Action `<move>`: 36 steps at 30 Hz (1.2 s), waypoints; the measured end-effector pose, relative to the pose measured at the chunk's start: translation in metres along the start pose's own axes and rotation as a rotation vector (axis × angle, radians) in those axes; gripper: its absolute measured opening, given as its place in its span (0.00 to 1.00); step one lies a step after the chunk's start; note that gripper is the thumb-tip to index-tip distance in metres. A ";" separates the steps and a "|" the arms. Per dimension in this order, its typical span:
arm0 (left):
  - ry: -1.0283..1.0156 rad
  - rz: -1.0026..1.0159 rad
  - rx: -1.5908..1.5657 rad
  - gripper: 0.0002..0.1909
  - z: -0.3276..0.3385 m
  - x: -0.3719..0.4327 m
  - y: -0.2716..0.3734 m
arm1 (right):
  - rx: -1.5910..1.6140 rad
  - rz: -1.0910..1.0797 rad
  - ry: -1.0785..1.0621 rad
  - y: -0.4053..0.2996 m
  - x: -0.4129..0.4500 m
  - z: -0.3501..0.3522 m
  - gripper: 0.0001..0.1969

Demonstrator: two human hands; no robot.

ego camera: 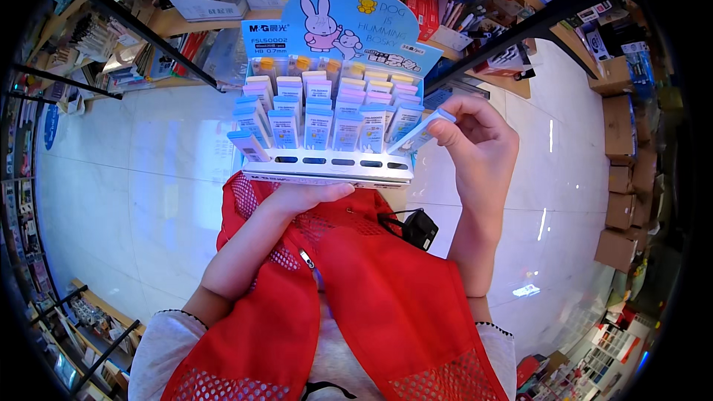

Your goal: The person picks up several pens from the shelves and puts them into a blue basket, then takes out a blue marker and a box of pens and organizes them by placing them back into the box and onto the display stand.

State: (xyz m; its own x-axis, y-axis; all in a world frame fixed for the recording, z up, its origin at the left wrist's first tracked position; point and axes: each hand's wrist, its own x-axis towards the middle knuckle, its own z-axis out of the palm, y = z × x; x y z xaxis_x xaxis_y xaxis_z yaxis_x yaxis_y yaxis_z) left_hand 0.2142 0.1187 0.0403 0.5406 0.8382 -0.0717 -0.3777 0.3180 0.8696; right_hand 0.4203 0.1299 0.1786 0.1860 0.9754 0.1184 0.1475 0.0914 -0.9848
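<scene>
A light-blue cardboard display box (345, 33) with cartoon rabbit artwork stands upright before me. My left hand (312, 196) supports it from below, thumb along the front edge and the other fingers hidden. Rows of slim pencil-lead cases (319, 125) with blue, pink and yellow caps fill its slots. Several slots along the front strip (342, 162) hold no case, while one case leans at the left end. Between thumb and fingers, my right hand (468, 128) pinches the top of a blue-capped lead case (418, 135), tilted at the box's right side, its lower end by the front row.
Wooden shelves with pen boxes (203, 0) lie beyond the display, framed by black metal bars (161, 28). More stocked shelving (89, 312) is at lower left. Cardboard cartons (618, 128) are stacked on the right. A small black device (420, 229) hangs by the red vest.
</scene>
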 end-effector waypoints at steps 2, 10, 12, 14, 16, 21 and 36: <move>0.010 -0.004 -0.029 0.34 0.001 -0.002 -0.002 | -0.117 -0.133 -0.047 0.004 -0.001 -0.003 0.09; -0.001 -0.016 0.009 0.34 -0.007 -0.003 -0.003 | 0.123 -0.053 0.056 0.010 0.001 0.007 0.07; -0.014 0.052 -0.034 0.33 -0.012 0.000 -0.004 | 0.235 0.000 0.141 0.019 0.000 0.014 0.08; 0.034 0.048 -0.026 0.33 -0.013 0.000 -0.002 | 0.297 0.047 0.275 0.026 -0.004 0.022 0.11; 0.094 0.043 0.059 0.32 -0.018 -0.002 -0.005 | 0.317 -0.138 0.294 0.027 -0.008 0.022 0.11; 0.082 0.023 -0.128 0.33 -0.022 -0.002 -0.010 | 0.054 -0.322 0.134 0.027 -0.014 0.016 0.10; 0.050 0.125 0.076 0.33 -0.018 -0.012 0.004 | -0.063 -0.091 0.010 0.014 -0.020 0.028 0.09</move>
State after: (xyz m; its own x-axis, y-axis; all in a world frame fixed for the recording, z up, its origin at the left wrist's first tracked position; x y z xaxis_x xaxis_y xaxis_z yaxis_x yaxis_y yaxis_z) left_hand 0.1926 0.1180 0.0356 0.4542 0.8908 0.0168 -0.3806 0.1770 0.9077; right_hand 0.3920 0.1173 0.1586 0.1788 0.9616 0.2082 0.2248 0.1661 -0.9601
